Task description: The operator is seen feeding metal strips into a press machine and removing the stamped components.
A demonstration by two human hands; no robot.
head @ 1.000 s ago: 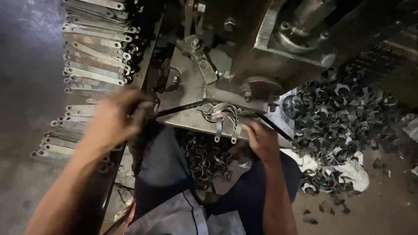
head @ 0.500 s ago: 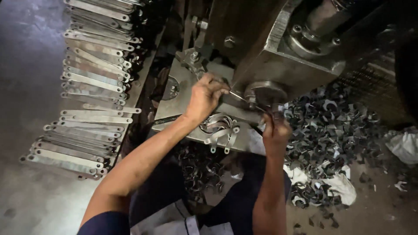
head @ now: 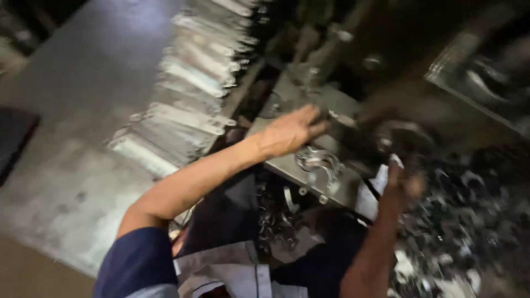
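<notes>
Grey floor [head: 83, 110]: one bare concrete expanse at far left, motion-blurred.

Flat metal strips [head: 182, 105]: one long stack, laid in overlapping rows on the floor beside the machine. Too smeared to count singly; well over a dozen. Each is pale grey, narrow, with what looks like a rounded end.

Left hand [head: 287, 132]: one, arm in a dark blue short sleeve [head: 138, 259] stretched up from lower left. Fingers extended forward, loosely together, tips at a thin dark rod [head: 345, 120] on the machine's plate. Whether they pinch the rod or only touch it cannot be told; blur hides the contact.

Steel plate [head: 331, 182]: one grey slab, tilted, under the left hand.

Bent metal clamp pieces [head: 319, 161]: a small shiny cluster, perhaps two or three curved bands, lying on the plate just below the left hand; edges indistinct.

Press machine [head: 419, 66]: one dark body, upper right, cut off by the top and right edges; round part [head: 403, 138] below it barely legible.

Right hand [head: 402, 185]: one, raised from below, well apart from the left. Closed or open cannot be told; something pale shows at the fingertips, unidentifiable.

Scrap pile [head: 469, 221]: one heap of small dark curved offcuts, uncountable, at right.
</notes>
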